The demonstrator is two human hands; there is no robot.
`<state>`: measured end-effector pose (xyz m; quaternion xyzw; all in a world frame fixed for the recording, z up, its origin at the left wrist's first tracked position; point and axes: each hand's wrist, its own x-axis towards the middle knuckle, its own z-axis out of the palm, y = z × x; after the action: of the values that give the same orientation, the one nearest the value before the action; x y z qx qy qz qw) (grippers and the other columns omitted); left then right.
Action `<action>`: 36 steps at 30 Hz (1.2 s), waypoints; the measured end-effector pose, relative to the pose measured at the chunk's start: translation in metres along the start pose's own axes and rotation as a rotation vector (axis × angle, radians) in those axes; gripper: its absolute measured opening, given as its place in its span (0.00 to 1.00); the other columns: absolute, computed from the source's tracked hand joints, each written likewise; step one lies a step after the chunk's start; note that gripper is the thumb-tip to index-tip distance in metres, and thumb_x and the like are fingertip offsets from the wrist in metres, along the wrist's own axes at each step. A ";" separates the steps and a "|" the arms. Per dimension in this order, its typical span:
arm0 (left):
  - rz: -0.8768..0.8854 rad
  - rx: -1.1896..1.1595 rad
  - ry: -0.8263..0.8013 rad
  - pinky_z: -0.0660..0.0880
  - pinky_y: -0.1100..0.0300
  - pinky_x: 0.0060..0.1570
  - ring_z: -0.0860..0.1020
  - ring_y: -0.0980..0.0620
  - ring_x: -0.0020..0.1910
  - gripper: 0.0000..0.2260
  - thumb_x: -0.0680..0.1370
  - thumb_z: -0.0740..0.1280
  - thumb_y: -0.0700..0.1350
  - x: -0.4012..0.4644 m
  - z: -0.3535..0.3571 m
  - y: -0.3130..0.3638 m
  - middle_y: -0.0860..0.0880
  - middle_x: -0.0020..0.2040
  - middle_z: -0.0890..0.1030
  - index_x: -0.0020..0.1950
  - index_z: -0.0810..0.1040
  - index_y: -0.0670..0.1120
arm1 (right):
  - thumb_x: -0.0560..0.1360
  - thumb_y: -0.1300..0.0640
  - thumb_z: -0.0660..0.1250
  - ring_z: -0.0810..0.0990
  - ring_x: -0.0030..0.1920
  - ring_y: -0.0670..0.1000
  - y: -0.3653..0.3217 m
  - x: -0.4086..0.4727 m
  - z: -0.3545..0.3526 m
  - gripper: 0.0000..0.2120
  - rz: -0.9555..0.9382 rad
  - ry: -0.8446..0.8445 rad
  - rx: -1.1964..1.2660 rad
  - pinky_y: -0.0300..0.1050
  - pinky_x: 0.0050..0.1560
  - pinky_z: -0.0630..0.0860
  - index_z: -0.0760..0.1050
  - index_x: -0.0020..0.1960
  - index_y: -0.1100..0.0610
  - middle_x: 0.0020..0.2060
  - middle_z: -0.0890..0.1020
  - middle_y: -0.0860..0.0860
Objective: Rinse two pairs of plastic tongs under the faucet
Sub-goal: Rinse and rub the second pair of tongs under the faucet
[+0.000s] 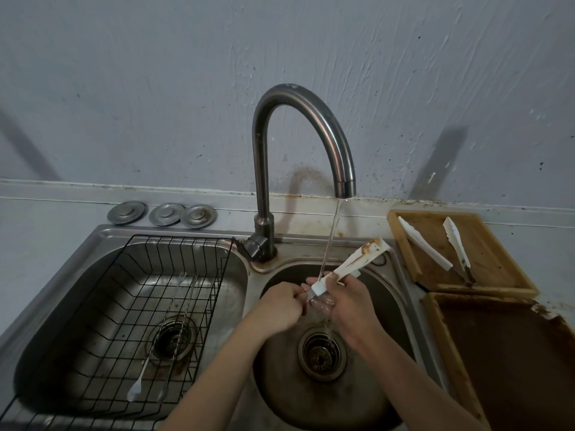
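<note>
While water runs from the faucet (pixel 303 126) into the right basin (pixel 382 293), my right hand (pixel 348 306) grips stained white tongs (pixel 348 262) under the stream; my left hand (pixel 277 306) pinches their lower end. Second tongs (pixel 435 247) lie on the wooden tray (pixel 497 259) at the counter's right edge.

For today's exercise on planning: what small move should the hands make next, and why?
Probably slide the white plastic tongs down so the stained upper end meets the thin water stream. The stream now hits only the lower end, held by the left hand and right hand.
</note>
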<state>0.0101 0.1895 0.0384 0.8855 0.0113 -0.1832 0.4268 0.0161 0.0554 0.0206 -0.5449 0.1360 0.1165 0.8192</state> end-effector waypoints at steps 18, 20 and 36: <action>0.000 -0.047 -0.327 0.73 0.68 0.33 0.79 0.61 0.32 0.10 0.79 0.60 0.47 -0.011 -0.010 -0.012 0.54 0.39 0.81 0.40 0.76 0.52 | 0.79 0.58 0.59 0.83 0.32 0.50 0.002 -0.005 0.007 0.09 -0.077 0.011 -0.270 0.43 0.34 0.79 0.76 0.48 0.61 0.32 0.83 0.55; -0.002 -0.039 -0.258 0.74 0.66 0.35 0.80 0.59 0.34 0.10 0.79 0.61 0.46 -0.008 -0.011 -0.019 0.52 0.39 0.81 0.39 0.76 0.51 | 0.80 0.54 0.57 0.77 0.23 0.48 -0.001 -0.008 0.002 0.15 -0.125 0.024 -0.403 0.41 0.25 0.74 0.75 0.43 0.62 0.25 0.78 0.52; -0.343 -1.180 -0.013 0.79 0.61 0.28 0.84 0.49 0.32 0.20 0.80 0.57 0.54 0.018 0.038 -0.016 0.42 0.33 0.85 0.49 0.76 0.38 | 0.80 0.52 0.53 0.70 0.15 0.42 -0.020 -0.010 -0.025 0.17 -0.093 -0.185 -1.306 0.35 0.22 0.70 0.71 0.35 0.53 0.23 0.76 0.50</action>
<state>0.0126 0.1682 -0.0010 0.4841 0.2506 -0.2177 0.8096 0.0105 0.0246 0.0319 -0.9228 -0.0571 0.1858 0.3327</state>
